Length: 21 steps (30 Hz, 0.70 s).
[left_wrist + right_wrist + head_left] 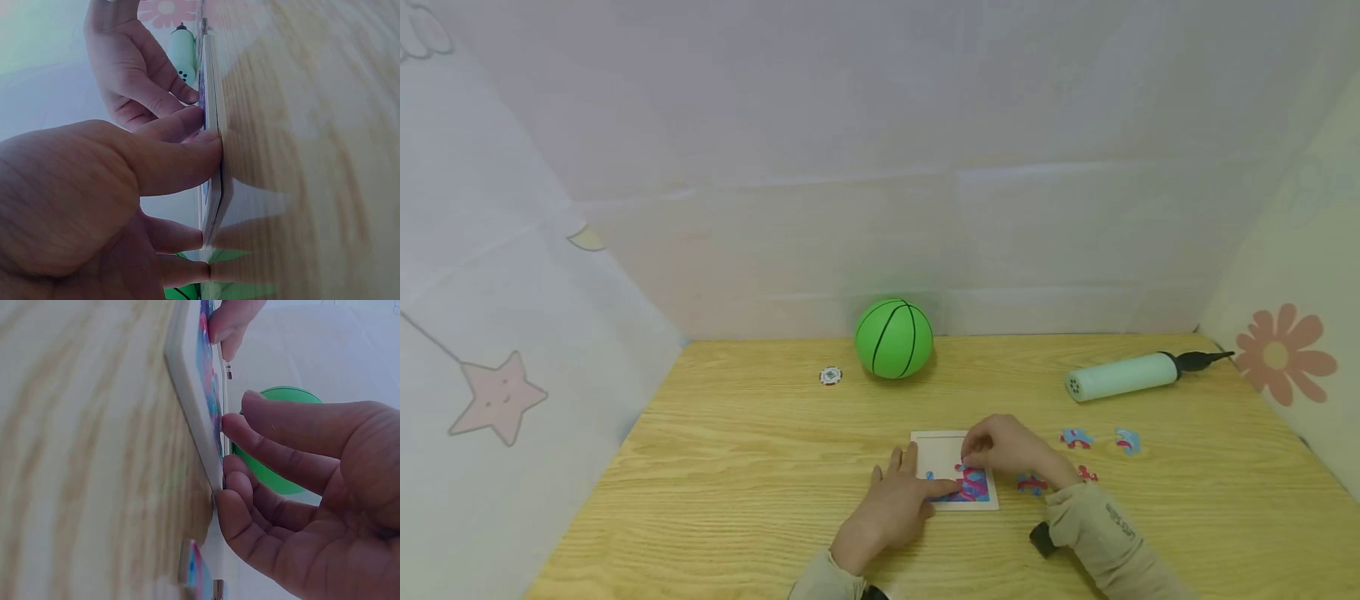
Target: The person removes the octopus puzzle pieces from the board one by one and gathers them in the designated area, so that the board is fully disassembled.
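In the head view a pale-framed jigsaw puzzle board (942, 446) lies on the table, its near part filled with blue and pink pieces (976, 483). My left hand (891, 504) steadies it: the index finger stretches across the pieces, the thumb is at the near edge, other fingers are by the left edge. My right hand (1003, 446) reaches over the board's right side. In the right wrist view its index fingertip (230, 423) touches the puzzle surface, with the thumb (294, 422) apart from it. The other fingers bend against the board's side.
Loose jigsaw pieces lie right of the board, including one blue and pink piece (1077, 437) and another farther right (1127, 441). A green ball (894, 339) stands at the back beside a poker chip (831, 376). A pale green hand pump (1123, 377) lies back right.
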{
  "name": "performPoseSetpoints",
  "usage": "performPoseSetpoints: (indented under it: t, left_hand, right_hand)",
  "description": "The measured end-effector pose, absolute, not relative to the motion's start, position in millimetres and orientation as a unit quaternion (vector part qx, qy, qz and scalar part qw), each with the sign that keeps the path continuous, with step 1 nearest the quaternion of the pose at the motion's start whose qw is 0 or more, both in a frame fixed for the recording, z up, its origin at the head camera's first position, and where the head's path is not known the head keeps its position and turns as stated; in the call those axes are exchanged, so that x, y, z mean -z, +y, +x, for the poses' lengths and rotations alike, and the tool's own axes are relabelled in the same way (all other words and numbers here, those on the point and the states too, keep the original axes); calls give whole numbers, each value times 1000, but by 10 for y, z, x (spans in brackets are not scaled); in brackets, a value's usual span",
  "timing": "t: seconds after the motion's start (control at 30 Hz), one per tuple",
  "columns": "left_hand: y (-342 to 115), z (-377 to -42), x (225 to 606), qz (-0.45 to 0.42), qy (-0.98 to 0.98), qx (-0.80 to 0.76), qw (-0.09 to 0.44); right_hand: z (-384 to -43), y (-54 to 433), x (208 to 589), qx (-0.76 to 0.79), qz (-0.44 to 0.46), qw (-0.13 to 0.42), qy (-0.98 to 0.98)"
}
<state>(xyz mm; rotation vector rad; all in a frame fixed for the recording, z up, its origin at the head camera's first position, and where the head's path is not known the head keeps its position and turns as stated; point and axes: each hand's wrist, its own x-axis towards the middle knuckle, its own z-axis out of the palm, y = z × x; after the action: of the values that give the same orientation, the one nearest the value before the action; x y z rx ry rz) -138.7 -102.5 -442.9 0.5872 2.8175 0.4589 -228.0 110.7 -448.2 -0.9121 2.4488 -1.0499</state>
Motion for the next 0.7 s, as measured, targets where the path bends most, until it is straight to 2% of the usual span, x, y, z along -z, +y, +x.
performPoseSetpoints:
  t: [0.7]
  left_hand:
    - [-1028,-1377,4418,204,960,-157,108]
  right_hand:
    - [-2245,1082,4468,383,-310,153,856]
